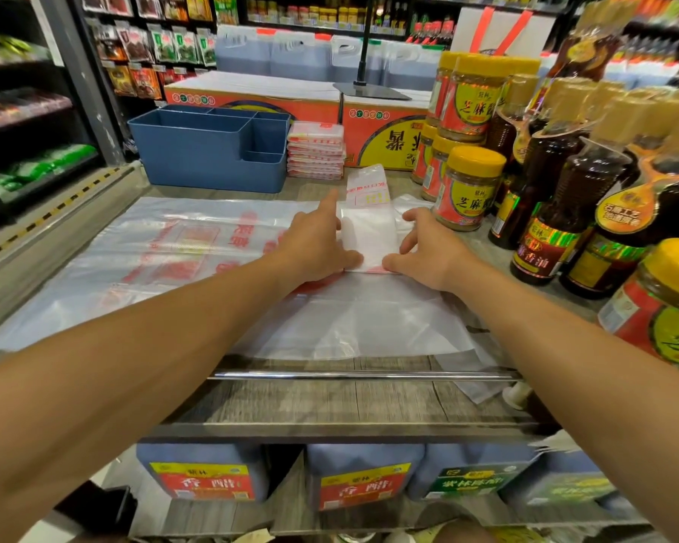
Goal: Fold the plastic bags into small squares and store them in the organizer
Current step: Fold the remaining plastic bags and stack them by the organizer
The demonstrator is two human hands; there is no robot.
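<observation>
Right now your folded bag strip (369, 233) runs lengthwise away from you toward the blue organizer (212, 150), which sits beyond it to the left. Your left hand (314, 244) and right hand (428, 252) flank it, fingers flat, pressing its near end onto the wood-grain shelf (330, 401), sesame-paste jars (467, 186) crowding the strip's right.

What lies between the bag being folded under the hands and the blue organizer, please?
In the head view, the bag being folded and the blue organizer are separated by bare wooden counter; the stack of folded bags stands beside the organizer.
</observation>
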